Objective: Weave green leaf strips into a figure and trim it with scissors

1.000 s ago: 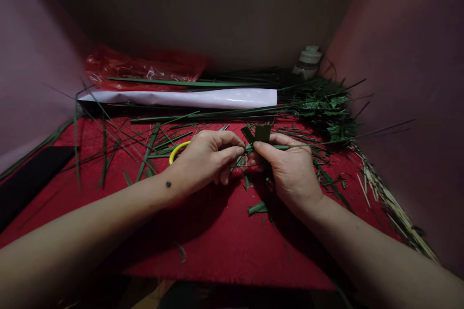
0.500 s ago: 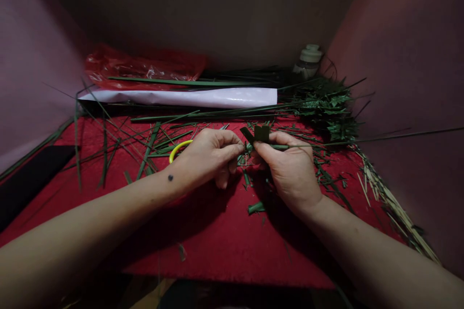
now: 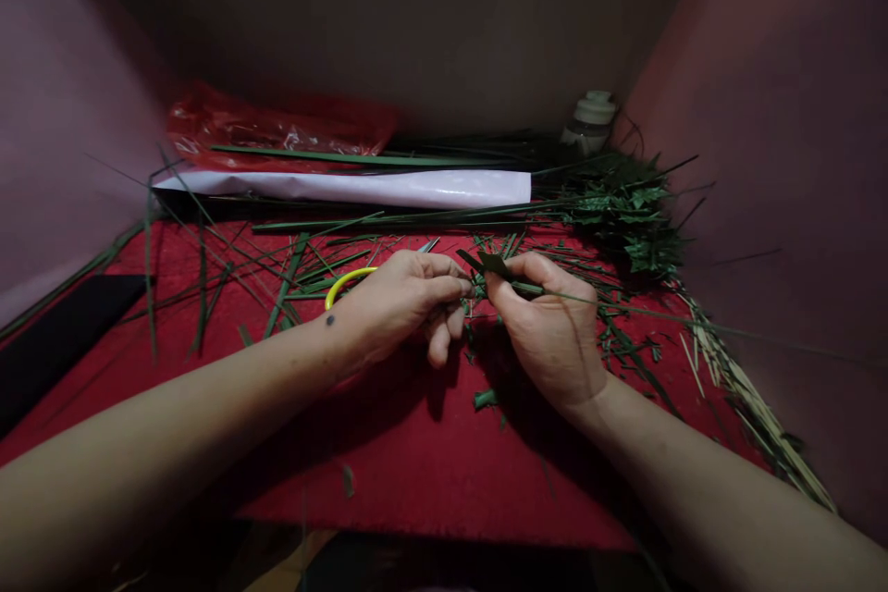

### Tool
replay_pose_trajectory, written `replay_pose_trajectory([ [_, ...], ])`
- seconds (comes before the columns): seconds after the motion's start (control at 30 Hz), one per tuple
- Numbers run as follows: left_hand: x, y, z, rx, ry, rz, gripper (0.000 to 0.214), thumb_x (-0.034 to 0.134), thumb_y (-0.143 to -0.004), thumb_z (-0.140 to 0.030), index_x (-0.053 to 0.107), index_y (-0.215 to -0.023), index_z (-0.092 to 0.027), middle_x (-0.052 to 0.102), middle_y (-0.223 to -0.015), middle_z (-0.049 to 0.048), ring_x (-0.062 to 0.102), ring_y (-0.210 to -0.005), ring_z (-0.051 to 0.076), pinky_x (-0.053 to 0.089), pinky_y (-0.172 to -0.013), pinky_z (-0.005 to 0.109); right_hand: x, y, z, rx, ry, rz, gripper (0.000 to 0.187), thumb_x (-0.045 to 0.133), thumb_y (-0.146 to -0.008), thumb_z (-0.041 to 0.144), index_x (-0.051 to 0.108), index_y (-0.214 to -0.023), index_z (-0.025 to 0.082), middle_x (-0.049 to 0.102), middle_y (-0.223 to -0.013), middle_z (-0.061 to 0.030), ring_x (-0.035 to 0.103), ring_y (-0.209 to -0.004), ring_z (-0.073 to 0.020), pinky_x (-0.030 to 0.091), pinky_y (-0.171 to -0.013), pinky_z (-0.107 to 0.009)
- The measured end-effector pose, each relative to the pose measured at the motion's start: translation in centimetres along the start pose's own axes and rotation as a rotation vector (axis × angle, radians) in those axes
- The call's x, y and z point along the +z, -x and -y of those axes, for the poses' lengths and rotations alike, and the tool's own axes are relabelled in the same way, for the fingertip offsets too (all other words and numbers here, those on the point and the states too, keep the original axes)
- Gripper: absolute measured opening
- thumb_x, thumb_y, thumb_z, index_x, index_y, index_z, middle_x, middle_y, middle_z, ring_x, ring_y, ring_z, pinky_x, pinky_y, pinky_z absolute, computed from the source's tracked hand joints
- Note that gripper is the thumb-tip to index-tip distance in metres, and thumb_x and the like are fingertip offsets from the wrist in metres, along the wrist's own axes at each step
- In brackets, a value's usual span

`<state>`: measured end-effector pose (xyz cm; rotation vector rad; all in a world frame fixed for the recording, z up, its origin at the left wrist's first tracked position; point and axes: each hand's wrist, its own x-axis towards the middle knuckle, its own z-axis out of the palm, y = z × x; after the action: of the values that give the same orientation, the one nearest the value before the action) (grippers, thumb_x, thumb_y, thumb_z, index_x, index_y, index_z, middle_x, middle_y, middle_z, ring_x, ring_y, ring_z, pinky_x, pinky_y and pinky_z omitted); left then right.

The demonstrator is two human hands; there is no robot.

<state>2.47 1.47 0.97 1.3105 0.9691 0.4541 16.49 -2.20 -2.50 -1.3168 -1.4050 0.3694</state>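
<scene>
My right hand [image 3: 551,319] pinches a small piece of folded green leaf strips [image 3: 494,266] between thumb and fingers, over the middle of the red table. Short flat ends of the strips stick up above the thumb, and a long thin strand trails off to the right. Close by on the left, my left hand [image 3: 423,301] has thumb and forefinger pressed together at the left end of that piece. Its other fingers curl loosely below. Partly behind my left hand lie scissors with a yellow handle [image 3: 339,285], the blade tip showing past the knuckles.
Cut leaf strips [image 3: 284,287] and scraps litter the red table [image 3: 416,481]. Behind them are a white wrapped bundle [image 3: 361,187], a red plastic bag [image 3: 277,125], a bottle [image 3: 589,120] and a heap of finished-looking leafy pieces [image 3: 624,203]. A black flat object [image 3: 76,333] lies left.
The leaf-strip piece has tilted lower in my right hand, and the trailing strand has swung downward. My left hand's lower fingers have spread a little. The scissors stay put.
</scene>
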Motion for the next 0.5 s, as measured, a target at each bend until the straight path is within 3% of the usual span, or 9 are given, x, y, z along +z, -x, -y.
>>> replay_pose_trajectory([
  [0.23, 0.25, -0.28, -0.35, -0.023, 0.140, 0.035, 0.018, 0.045, -0.079, -0.017, 0.050, -0.062, -0.013, 0.061, -0.052, 0.0009, 0.052, -0.032, 0.009, 0.038, -0.037, 0.019, -0.02, 0.01, -0.27, -0.011, 0.063, 0.015, 0.011, 0.051, -0.073, 0.013, 0.061, -0.070, 0.017, 0.059, -0.065, 0.0029, 0.049, -0.059, -0.0099, 0.037, -0.061, -0.021],
  [0.5, 0.48, -0.23, -0.04, 0.058, -0.075, -0.056, 0.017, 0.046, -0.081, -0.021, 0.050, -0.066, -0.014, 0.059, -0.051, -0.0006, 0.050, -0.032, 0.008, 0.035, -0.035, 0.017, -0.16, -0.28, 0.22, 0.139, -0.072, 0.081, 0.010, 0.053, -0.073, 0.016, 0.061, -0.069, 0.015, 0.054, -0.061, 0.0036, 0.046, -0.057, -0.0088, 0.034, -0.054, -0.019],
])
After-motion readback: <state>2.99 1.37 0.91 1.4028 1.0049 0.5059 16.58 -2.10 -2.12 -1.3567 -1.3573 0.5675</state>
